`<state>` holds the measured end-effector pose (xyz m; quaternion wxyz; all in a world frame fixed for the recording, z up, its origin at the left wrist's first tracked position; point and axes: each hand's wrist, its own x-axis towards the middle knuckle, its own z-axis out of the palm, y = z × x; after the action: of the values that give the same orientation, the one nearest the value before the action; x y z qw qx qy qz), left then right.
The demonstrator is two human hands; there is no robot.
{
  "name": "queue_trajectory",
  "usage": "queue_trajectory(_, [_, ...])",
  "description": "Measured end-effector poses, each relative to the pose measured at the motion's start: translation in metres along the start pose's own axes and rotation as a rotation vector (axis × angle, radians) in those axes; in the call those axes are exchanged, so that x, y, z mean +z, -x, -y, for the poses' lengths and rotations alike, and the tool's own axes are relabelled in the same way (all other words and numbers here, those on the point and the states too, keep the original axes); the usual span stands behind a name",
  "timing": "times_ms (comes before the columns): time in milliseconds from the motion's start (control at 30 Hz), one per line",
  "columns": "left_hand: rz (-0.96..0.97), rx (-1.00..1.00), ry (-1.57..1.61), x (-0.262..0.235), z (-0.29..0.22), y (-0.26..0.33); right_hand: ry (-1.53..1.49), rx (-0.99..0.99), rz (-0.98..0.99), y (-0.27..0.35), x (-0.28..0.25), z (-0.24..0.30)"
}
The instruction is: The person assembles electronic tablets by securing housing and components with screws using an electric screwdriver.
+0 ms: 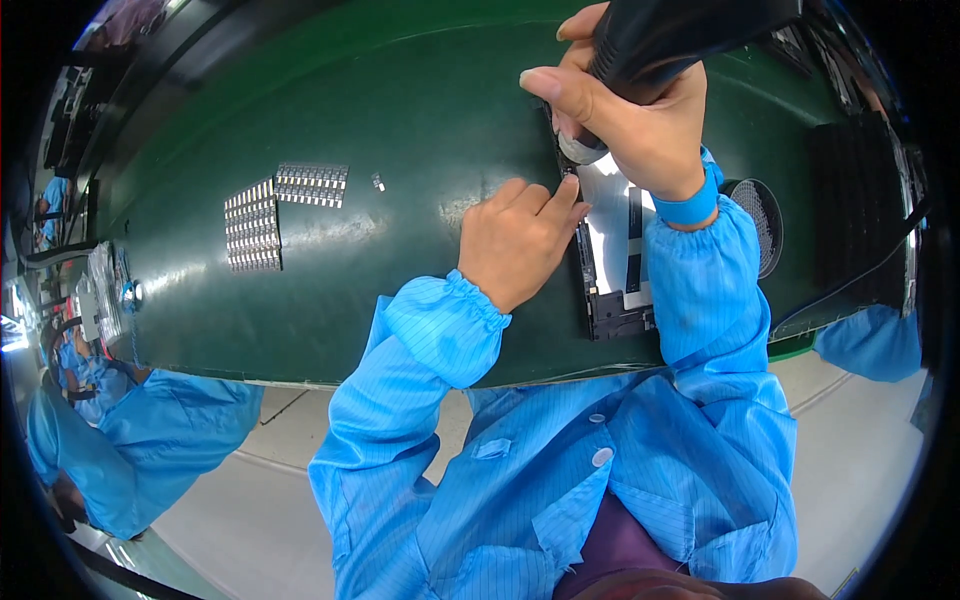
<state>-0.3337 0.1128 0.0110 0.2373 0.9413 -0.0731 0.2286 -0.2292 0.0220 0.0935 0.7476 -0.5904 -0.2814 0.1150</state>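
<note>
**Head view: both hands working at a panel's edge**

The right hand (640,120) is clenching around a black tool (680,35), holding it upright with its grey tip (580,148) pressing down at the top left corner of the panel (610,250). Just below that grip, the left hand (520,245) is lying loosely curled, grasping nothing, its fingertips (572,190) touching the panel's left edge. The panel is lying flat on the green table (400,120). Well left of both hands, metal strips (252,225) are sitting in rows.
</note>
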Motion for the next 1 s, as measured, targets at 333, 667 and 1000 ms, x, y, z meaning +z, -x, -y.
queue_trajectory(333, [0.025,-0.008,0.003,0.003,-0.004,0.001,0.242,-0.276,0.049,0.008,0.002,-0.019])
queue_trajectory(667, [-0.088,-0.601,-0.028,-0.074,0.09,0.021,0.183,-0.173,-0.006,0.005,-0.008,-0.013])
queue_trajectory(1000, [0.113,-0.578,0.072,-0.086,0.107,0.023,-0.089,-1.074,0.451,0.0,-0.169,0.032])
